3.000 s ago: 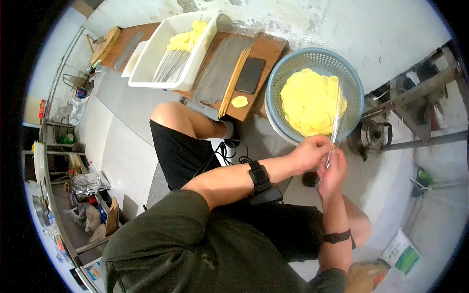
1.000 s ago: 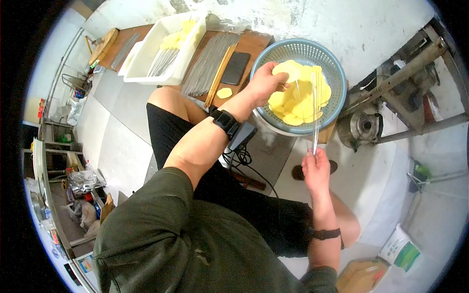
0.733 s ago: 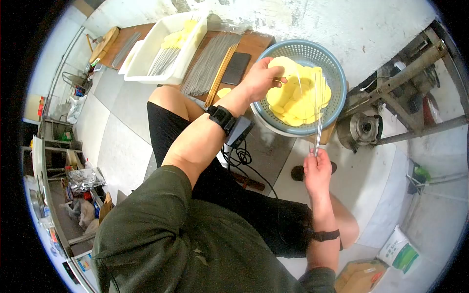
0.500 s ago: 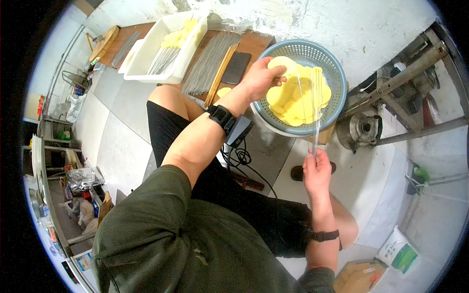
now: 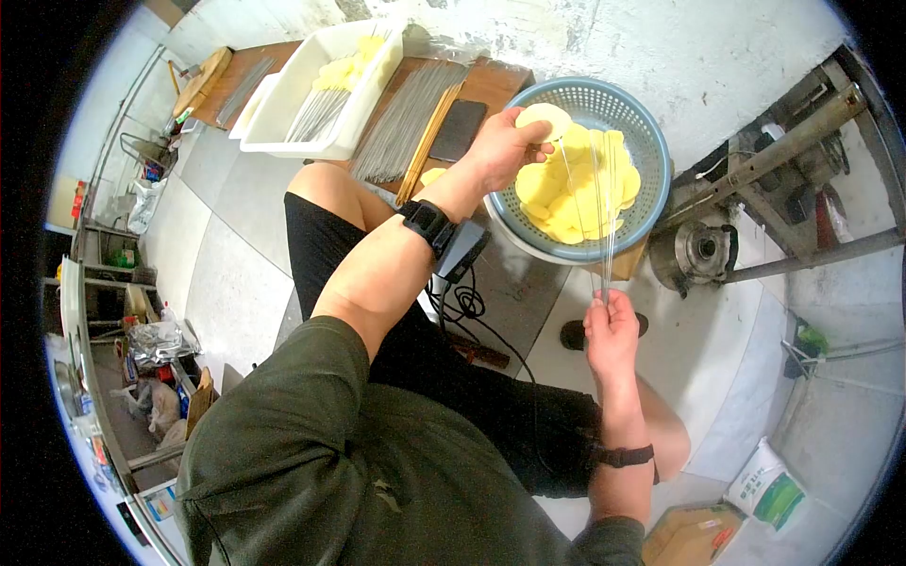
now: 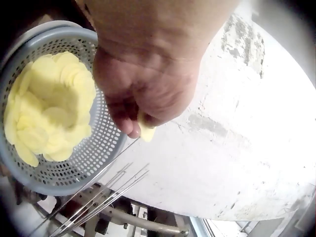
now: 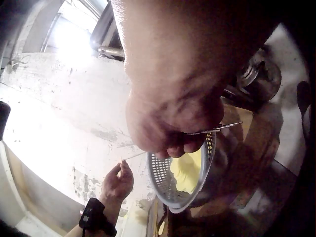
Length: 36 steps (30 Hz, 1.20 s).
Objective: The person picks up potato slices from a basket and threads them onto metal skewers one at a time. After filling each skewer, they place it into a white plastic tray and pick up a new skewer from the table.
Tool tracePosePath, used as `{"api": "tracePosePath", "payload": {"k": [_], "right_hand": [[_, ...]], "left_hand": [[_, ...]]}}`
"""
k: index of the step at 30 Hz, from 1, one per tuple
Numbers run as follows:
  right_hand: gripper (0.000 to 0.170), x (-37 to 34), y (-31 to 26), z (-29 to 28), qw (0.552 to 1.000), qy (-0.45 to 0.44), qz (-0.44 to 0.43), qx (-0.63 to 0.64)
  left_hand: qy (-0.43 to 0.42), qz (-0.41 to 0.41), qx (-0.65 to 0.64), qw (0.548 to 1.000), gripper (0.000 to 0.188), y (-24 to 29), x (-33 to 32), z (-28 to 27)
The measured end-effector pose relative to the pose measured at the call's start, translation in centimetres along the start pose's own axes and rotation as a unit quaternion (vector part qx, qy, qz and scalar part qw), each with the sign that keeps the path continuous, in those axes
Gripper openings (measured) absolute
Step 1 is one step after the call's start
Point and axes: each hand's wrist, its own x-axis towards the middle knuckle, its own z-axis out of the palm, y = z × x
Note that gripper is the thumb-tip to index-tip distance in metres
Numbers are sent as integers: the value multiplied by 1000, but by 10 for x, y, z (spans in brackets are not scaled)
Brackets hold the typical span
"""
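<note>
Over the left side of a blue-grey colander (image 5: pixel 658 203), the left hand (image 5: pixel 505 151) pinches a round yellow slice (image 5: pixel 545 121). A thin metal skewer (image 5: pixel 569 174) reaches the slice's lower edge; in the left wrist view its tip is at the slice (image 6: pixel 146 131) between thumb and fingers. The right hand (image 5: pixel 612 330), below the colander, grips several thin metal skewers (image 5: pixel 610 255) near their lower ends, and they fan upward over the colander. Many yellow slices (image 5: pixel 590 193) are piled inside it. The right wrist view shows the right hand (image 7: pixel 173 118) curled round the skewer ends.
On the low wooden bench stand a white tub (image 5: pixel 257 137) with slices and skewers, a row of metal skewers (image 5: pixel 406 123), bamboo sticks (image 5: pixel 429 141) and a dark phone (image 5: pixel 459 131). A metal kettle (image 5: pixel 703 247) is right of the colander. Black cables (image 5: pixel 464 302) lie below.
From both hands together below the colander, the left hand has moved up and left and now holds a slice. The right hand has lowered slightly, and one skewer has swung toward the slice.
</note>
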Motion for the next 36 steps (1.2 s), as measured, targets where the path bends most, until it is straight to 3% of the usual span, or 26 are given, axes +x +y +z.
{"api": "tracePosePath", "payload": {"k": [12,19,28,36], "right_hand": [[9,-2,2,0,999,-8,-31,-12],[8,-4,-3,5,1000,-1,3,16],[9,-5,-4,10,1000,22,10,-8],[7,-6,-4,10,999,19,43,9]], "left_hand": [[11,-4,18,1000,20,-3,1,7],[-16,-16,35,999,26,-12,-2,7],[10,58,115,992,24,-21,-2,16],[18,65,149,987,20,-23,0,20]]}}
